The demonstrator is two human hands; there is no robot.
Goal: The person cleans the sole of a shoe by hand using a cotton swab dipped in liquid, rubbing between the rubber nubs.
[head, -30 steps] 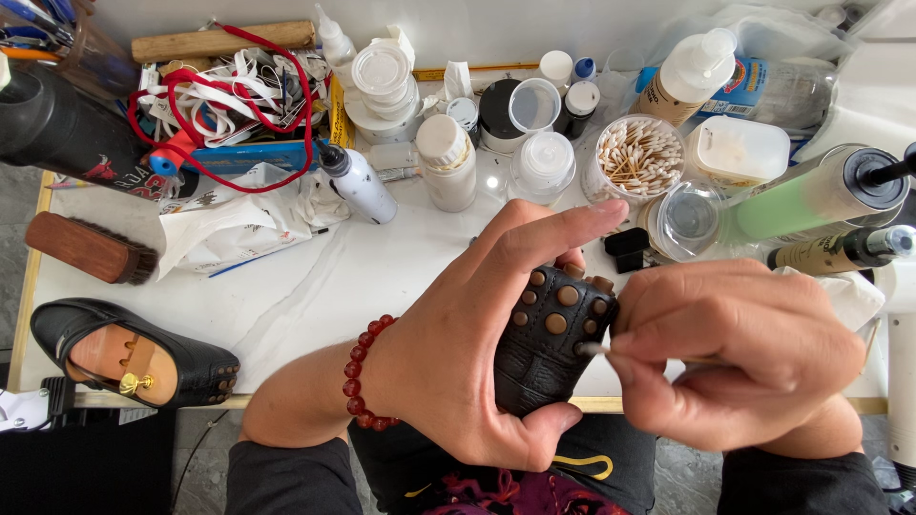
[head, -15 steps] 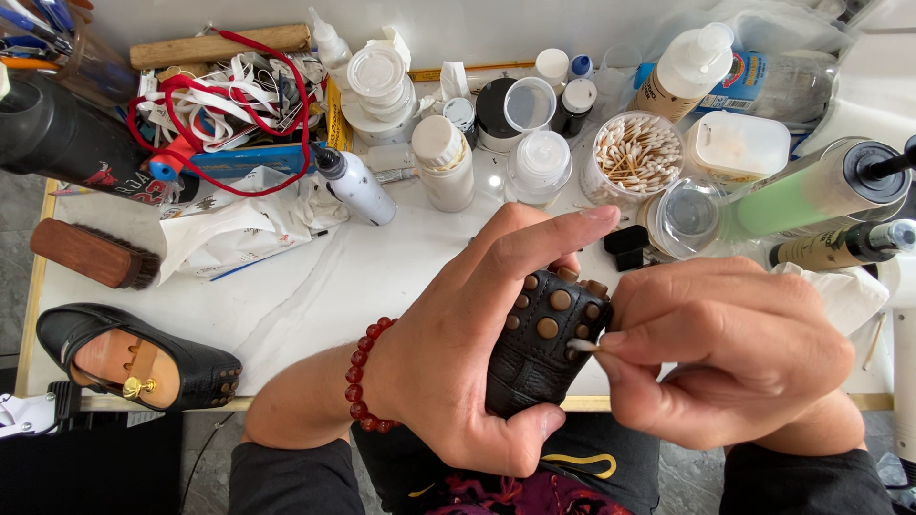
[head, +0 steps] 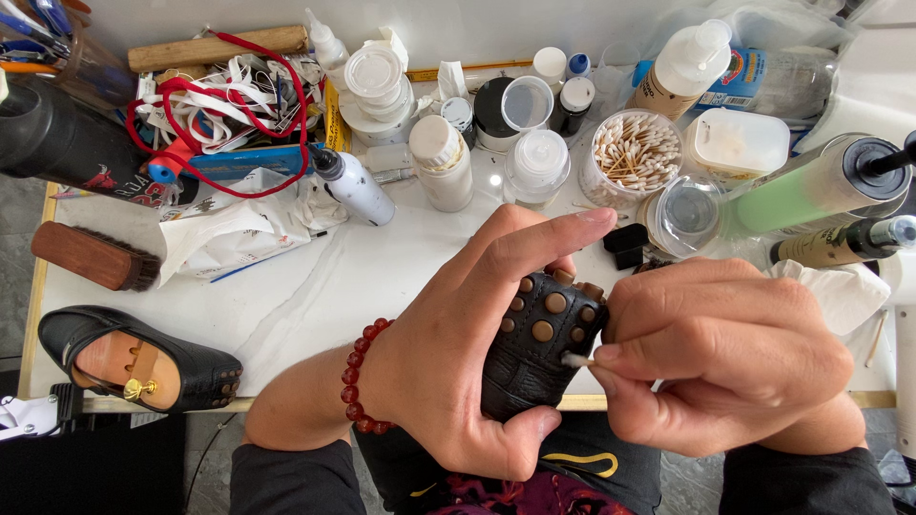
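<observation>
My left hand [head: 468, 334] grips a black leather shoe [head: 534, 348], sole side up, with round brown studs showing. A red bead bracelet sits on that wrist. My right hand [head: 716, 358] pinches a cotton swab [head: 576, 360] and its white tip touches the sole beside the studs. Both hands hover over the near edge of the white table [head: 315, 286].
A matching black shoe [head: 134, 358] with a tan lining lies at the left near edge. A wooden brush [head: 91, 256] lies behind it. Bottles, jars, a tub of cotton swabs [head: 634, 153], a green spray can [head: 811, 191] and red cord crowd the back.
The swab tip has shifted slightly along the sole and the held shoe has tilted a little. Both hands stay in nearly the same place.
</observation>
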